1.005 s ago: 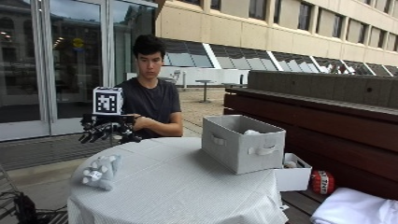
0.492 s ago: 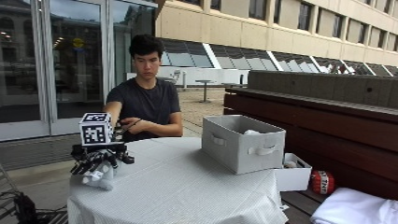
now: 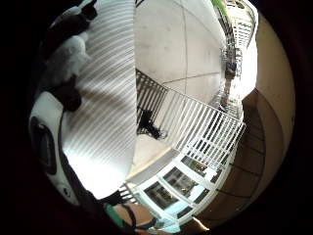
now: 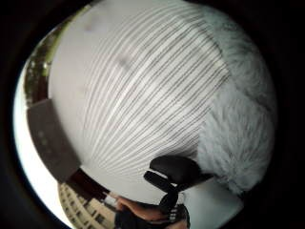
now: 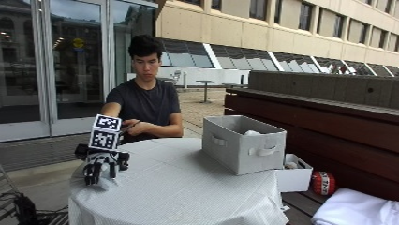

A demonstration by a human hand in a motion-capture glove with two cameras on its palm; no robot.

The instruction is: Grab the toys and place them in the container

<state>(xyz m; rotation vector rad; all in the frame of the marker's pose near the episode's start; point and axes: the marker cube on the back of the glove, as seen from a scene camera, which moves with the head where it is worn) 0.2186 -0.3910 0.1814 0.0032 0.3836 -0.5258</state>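
A: Where is the hand (image 5: 102,165) now?

B: Down at the near edge of the round table (image 5: 187,187), with its gloved fingers pointing downward over a pale fluffy toy (image 5: 93,180). The toy lies right under the palm; in the thumb-side palm view its fur (image 4: 240,133) fills one side, pressed close against the striped tablecloth.

A: Is it gripping the toy?

B: I cannot tell. The fingers hang over it and look nearly straight, but whether they have closed round the fur is hidden from every view.

A: What could go wrong?

B: The toy sits at the very rim of the table, on the side away from the container. If the fingers only brush it, or catch a tuft of fur and no more, I'd judge it could be nudged over the edge to the ground. A soft toy also sags, so a shallow pinch might slip during the carry.

A: And the container?

B: The grey fabric box (image 5: 243,143) stands well apart from the hand, across the table. Something white shows inside near its far wall; I can't say what it is.
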